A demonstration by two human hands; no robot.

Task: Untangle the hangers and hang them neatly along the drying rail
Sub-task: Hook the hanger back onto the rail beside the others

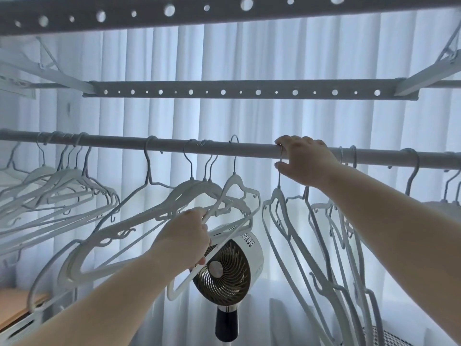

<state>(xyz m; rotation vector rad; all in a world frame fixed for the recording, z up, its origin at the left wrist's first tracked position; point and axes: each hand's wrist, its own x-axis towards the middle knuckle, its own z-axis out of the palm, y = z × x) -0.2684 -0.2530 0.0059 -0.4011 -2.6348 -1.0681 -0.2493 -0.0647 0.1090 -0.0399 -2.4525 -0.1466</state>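
A grey drying rail (249, 148) runs across the view with several white hangers hooked on it. My left hand (185, 236) grips the lower bar and shoulder of a white hanger (230, 188) whose hook sits raised over the rail. That hanger is tilted and crosses neighbouring hangers (139, 218). My right hand (305, 158) rests on the rail and pinches the metal hook of another white hanger (280, 208) that hangs straight down. More hangers bunch at the left (57, 191) and at the right (331, 245).
A standing fan (228, 265) is behind the hangers, below centre. Two perforated rack bars (224, 92) cross overhead. White curtains fill the background. A wooden surface (17, 300) and a white basket lie at lower left, and a mesh basket (391, 337) at lower right.
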